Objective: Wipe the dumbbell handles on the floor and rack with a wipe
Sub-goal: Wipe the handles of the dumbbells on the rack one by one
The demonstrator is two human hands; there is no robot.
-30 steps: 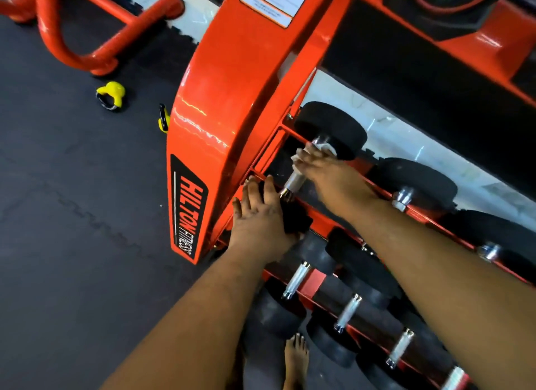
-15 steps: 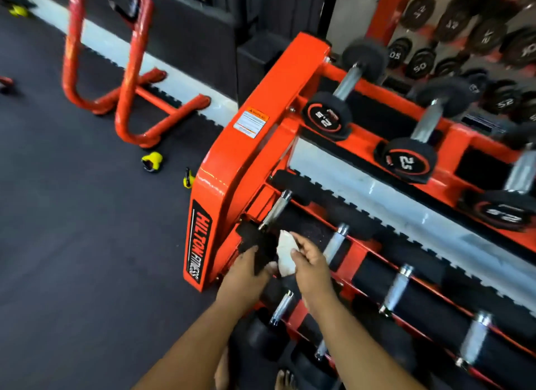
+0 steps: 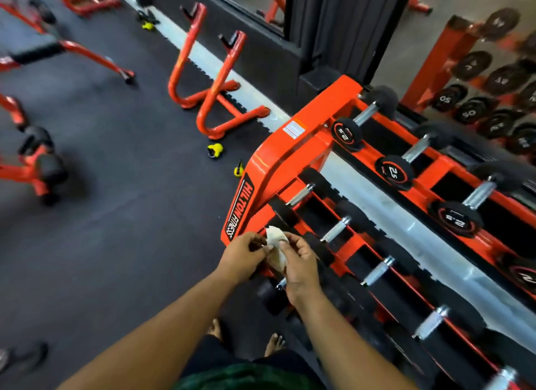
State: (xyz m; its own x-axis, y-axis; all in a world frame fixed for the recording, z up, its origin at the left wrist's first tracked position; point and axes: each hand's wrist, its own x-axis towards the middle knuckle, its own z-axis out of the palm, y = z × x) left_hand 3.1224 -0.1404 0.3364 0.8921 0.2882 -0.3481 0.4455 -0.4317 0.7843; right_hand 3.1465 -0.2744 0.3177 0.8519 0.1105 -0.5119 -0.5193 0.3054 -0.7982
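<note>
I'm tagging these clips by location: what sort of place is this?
Most likely a commercial gym's free-weight area: an orange steel dumbbell rack holds black round-headed dumbbells with chrome handles, and dark rubber tile flooring surrounds it.

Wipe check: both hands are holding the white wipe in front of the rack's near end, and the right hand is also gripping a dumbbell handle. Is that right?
Not quite. The head view shows both the left hand and right hand holding the white wipe in front of the rack's near end, but the right hand grips no dumbbell handle; the nearest handle sits untouched.
</note>
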